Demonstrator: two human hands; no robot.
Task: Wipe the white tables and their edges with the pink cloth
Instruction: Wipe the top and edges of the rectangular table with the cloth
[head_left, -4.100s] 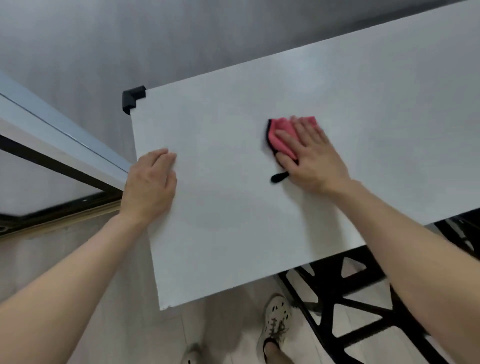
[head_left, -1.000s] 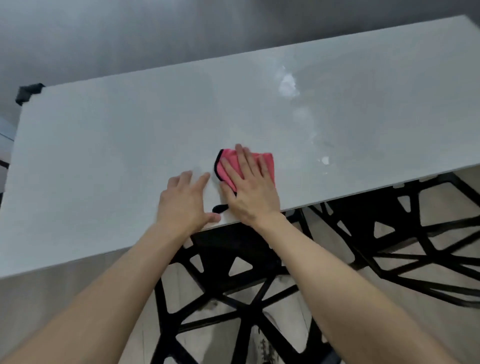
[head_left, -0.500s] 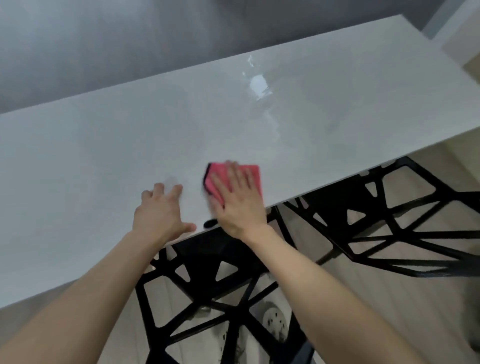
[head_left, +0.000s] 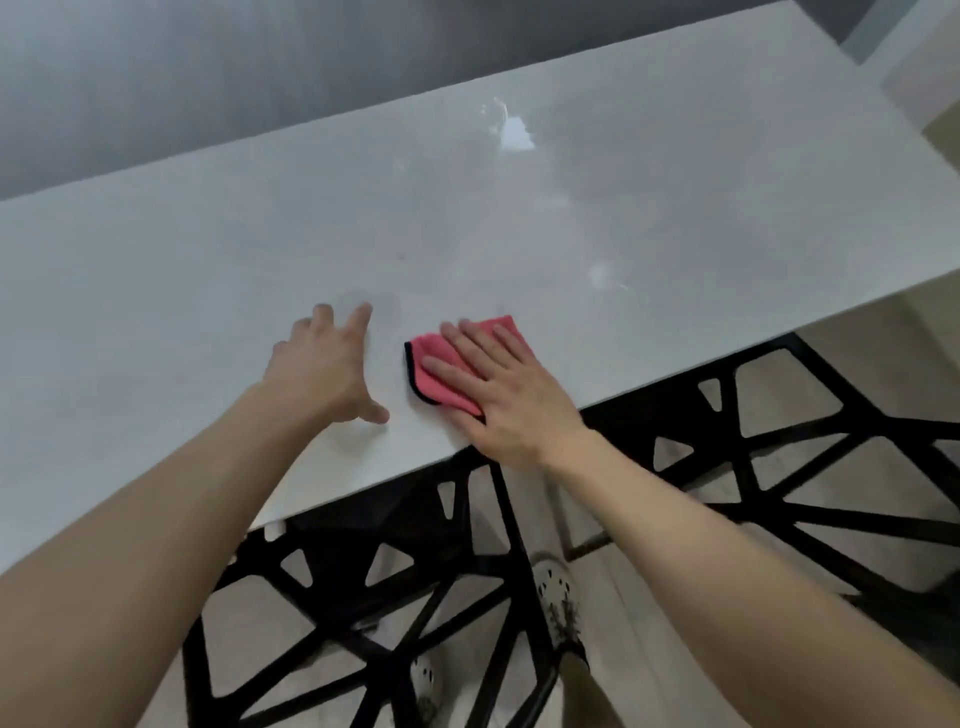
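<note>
A long white table (head_left: 519, 218) runs across the view, its near edge slanting from lower left to upper right. The pink cloth (head_left: 436, 371), folded and edged in black, lies flat on the top close to that near edge. My right hand (head_left: 498, 395) presses down on the cloth with fingers spread, covering its right half. My left hand (head_left: 324, 369) rests flat on the bare tabletop just left of the cloth, fingers apart, holding nothing.
Under the table stands a black frame of crossing bars (head_left: 467, 587) over a pale floor. My feet in light shoes (head_left: 556, 587) show through the frame. A grey wall (head_left: 260, 67) lies behind the table. Shiny glare marks (head_left: 511, 130) sit further along the top.
Both hands and the cloth have moved rightwards along the table's near edge. The cloth now lies a little further in from the edge, and my left hand has spread wider.
</note>
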